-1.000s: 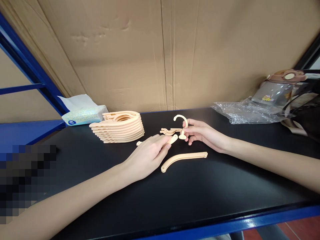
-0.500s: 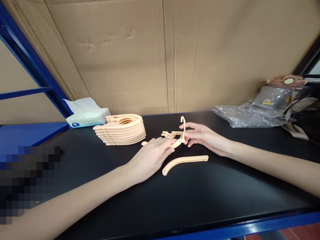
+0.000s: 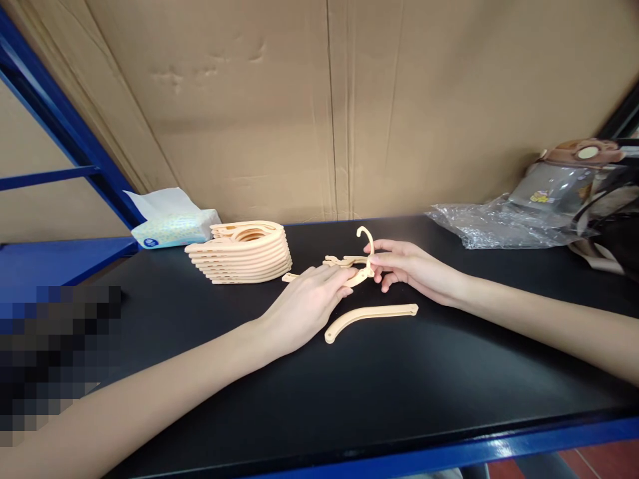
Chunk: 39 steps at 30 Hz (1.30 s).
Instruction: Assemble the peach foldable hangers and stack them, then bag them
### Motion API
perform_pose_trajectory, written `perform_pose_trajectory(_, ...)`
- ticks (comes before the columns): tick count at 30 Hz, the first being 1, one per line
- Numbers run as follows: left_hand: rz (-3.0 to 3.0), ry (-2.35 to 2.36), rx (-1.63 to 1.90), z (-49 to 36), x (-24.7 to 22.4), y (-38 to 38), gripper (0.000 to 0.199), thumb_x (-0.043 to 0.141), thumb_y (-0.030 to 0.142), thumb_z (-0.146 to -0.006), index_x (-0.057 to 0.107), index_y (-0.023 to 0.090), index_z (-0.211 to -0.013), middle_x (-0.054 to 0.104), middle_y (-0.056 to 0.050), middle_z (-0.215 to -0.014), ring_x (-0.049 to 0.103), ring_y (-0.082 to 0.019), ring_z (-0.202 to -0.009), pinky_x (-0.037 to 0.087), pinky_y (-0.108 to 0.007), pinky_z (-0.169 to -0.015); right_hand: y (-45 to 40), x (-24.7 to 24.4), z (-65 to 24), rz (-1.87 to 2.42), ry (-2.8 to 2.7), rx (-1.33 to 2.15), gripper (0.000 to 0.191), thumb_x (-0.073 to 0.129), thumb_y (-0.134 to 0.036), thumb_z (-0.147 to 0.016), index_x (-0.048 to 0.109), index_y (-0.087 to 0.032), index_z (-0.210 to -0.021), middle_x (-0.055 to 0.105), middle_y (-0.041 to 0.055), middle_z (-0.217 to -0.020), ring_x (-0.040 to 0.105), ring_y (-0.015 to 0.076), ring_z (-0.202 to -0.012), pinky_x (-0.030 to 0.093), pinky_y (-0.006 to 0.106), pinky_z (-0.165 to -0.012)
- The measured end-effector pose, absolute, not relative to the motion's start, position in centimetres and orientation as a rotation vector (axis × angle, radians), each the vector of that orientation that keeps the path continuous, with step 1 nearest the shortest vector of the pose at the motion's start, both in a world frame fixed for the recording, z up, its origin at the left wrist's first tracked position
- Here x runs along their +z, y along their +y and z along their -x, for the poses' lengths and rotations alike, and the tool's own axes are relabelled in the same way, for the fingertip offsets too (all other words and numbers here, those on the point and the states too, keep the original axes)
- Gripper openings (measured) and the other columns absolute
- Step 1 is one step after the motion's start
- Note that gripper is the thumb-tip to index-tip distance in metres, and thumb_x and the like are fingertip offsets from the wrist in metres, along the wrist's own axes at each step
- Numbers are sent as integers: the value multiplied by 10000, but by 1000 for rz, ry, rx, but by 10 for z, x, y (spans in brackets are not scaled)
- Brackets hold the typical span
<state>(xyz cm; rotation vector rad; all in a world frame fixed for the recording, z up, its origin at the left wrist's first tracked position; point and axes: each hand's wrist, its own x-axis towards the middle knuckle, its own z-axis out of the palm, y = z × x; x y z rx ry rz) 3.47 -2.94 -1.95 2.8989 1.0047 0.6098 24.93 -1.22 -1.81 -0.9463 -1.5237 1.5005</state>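
My left hand (image 3: pixel 304 299) is closed over a cream plastic hanger arm (image 3: pixel 357 278), whose far tip sticks out to the left of the fingers. At that arm's right end stands a hanger hook (image 3: pixel 368 241), its curve pointing up. My right hand (image 3: pixel 404 266) pinches the hook's base between thumb and fingers. Whether hook and arm are joined there I cannot tell. A loose curved hanger arm (image 3: pixel 372 318) lies on the table in front of my hands. Just behind them are other cream hanger pieces (image 3: pixel 337 261), partly hidden.
A stack of folded cream hangers (image 3: pixel 239 256) stands to the left on the black table (image 3: pixel 399 392), with a tissue pack (image 3: pixel 174 226) behind it. On the right lie a clear plastic bag (image 3: pixel 479 226) and a bottle with a brown lid (image 3: pixel 554 176). Cardboard (image 3: pixel 249 120) lines the back.
The hook has turned a little in my right fingers, its top leaning further left. My left hand keeps its hold on the hanger arm. The camera view has shifted slightly.
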Motion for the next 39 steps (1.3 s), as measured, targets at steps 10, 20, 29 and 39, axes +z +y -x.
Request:
perform_pose_trajectory(10,-2983,994,495,-36,-16,-32,235,354,220,-982,581,162,-958,630,-30,-852,574,-181,-757,417,-301,-662,-13,-23,-246,1003,-1580,1370,214,634,-269,-791,481,-187,-914,580,-12,-711,548,104,-631,505,215,-491)
perform_pose_trajectory(20,-2839,1013,671,-31,-22,-31,256,398,219,-964,498,191,-1198,636,-49,-1125,617,-185,-966,485,-314,-831,-15,-20,-246,1006,-1450,1361,431,623,-224,-791,449,-195,-1184,592,-8,-737,564,117,-674,514,245,-565)
perform_pose_trajectory(29,-2756,947,661,-31,-20,-32,392,417,154,-951,366,247,-1328,588,-41,-1231,593,-180,-1067,491,-307,-859,-12,-20,-249,957,-1535,1412,486,650,-281,-795,444,-205,-1229,608,5,-801,570,121,-737,509,266,-645)
perform_pose_trajectory(39,-2834,885,696,-30,-22,-31,385,439,122,-939,416,232,-1307,609,-48,-1198,573,-191,-1095,465,-334,-905,-11,-21,-251,954,-1590,1417,502,658,-284,-793,452,-200,-1243,631,0,-789,561,109,-701,494,275,-679)
